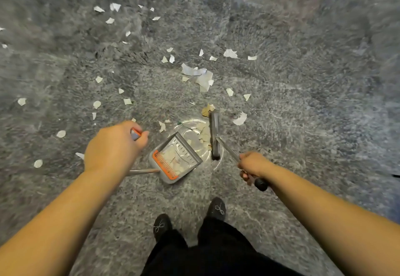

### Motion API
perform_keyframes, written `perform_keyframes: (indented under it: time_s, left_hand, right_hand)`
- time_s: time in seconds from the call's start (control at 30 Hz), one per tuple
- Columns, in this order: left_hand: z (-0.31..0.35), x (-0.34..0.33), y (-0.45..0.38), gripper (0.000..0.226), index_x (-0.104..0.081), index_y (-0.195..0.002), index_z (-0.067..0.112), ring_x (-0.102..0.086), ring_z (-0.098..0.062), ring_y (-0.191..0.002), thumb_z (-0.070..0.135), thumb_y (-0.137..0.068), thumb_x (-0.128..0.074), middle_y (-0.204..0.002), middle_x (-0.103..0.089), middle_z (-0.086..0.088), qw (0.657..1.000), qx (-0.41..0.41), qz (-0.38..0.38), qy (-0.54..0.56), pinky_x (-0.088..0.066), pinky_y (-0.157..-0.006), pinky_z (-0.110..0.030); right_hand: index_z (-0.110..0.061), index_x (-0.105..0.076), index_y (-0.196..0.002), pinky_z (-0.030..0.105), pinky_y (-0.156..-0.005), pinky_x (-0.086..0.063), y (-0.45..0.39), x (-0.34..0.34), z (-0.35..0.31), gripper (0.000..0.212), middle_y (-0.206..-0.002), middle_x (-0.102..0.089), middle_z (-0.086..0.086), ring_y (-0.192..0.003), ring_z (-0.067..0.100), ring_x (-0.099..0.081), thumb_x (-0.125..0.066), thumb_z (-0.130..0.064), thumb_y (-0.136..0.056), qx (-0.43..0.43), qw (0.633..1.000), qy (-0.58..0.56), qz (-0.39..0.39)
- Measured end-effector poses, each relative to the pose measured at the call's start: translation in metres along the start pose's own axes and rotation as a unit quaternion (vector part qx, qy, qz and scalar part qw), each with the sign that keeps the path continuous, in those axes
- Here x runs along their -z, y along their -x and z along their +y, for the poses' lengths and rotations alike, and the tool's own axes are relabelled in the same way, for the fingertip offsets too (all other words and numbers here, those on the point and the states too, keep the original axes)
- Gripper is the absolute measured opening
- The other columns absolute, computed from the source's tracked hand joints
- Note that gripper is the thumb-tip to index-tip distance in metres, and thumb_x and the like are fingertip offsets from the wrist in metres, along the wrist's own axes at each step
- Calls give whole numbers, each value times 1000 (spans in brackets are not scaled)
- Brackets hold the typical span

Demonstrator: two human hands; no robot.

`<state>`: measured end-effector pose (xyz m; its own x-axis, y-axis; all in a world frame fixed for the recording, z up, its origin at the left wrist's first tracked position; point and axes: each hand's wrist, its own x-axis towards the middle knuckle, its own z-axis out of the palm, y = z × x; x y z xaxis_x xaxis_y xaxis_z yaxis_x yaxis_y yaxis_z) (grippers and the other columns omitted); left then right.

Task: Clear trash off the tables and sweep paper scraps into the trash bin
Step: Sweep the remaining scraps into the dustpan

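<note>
Broom head (215,135) lengthwise away, beside dustpan (175,159).

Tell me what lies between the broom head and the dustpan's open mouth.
In the head view, a small heap of torn paper scraps lies on the floor between the broom head and the dustpan; some are already inside the pan.

Under me is a grey speckled stone floor (303,124), glossy enough to catch ceiling lights at the far edge. White paper scraps (203,76) lie scattered across it, thickest just ahead of me, thinner off to my left. A grey dustpan (190,156) with an orange comb rests on it, scraps inside, a broom head (215,135) just beside. My black shoes (217,209) stand on it too.
</note>
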<state>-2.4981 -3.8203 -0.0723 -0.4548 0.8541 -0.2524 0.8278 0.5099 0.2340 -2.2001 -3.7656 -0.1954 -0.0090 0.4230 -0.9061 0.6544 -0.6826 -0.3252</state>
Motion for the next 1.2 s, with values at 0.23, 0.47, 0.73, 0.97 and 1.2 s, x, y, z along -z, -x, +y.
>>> perform_keyframes:
  time_s: [0.23, 0.47, 0.73, 0.97, 1.2]
  left_hand:
    - [3, -7, -32, 27, -68, -103, 25, -62, -35, -91, 48, -91, -58, -96, -70, -11, 999, 8, -16, -32, -38, -67, -32]
    - [-1, -8, -55, 29, -68, -105, 25, -62, -34, -89, 49, -92, -57, -97, -70, -10, 999, -1, -13, -33, -40, -67, -32]
    - [-10, -9, -48, 29, -66, -103, 20, -63, -34, -89, 46, -93, -57, -94, -70, -11, 999, -36, 7, -28, -38, -66, -32]
    - [-30, -3, -37, 27, -67, -99, 22, -62, -36, -91, 47, -92, -58, -95, -69, -12, 999, -42, 7, -6, -38, -67, -32]
    - [-73, 3, -20, 29, -68, -103, 22, -62, -35, -93, 47, -91, -61, -100, -69, -13, 999, -18, 15, 24, -42, -72, -35]
  right_hand:
    - [0, -48, -83, 26, -38, -41, -7, 11, -23, 12, -37, -47, 8, -35, 21, -42, -38, 4, -88, 20, 995, 99, -27]
    - [3, -47, -115, 23, -38, -40, 1, -8, -35, 24, -56, -48, 14, -40, 20, -43, -42, 2, -92, 37, 982, 168, -79]
    - [-10, -47, -123, 19, -36, -37, 34, -40, -26, 32, -59, -49, 8, -32, 12, -43, -49, -2, -93, 46, 983, 148, -95]
    - [-16, -48, -117, 19, -34, -36, 62, -52, -13, 27, -59, -49, 9, -30, 11, -41, -48, -1, -94, 37, 995, 67, -67]
    - [-12, -48, -120, 19, -34, -35, 87, -70, -12, 27, -58, -47, 10, -32, 13, -40, -46, 0, -95, 33, 999, 27, -27]
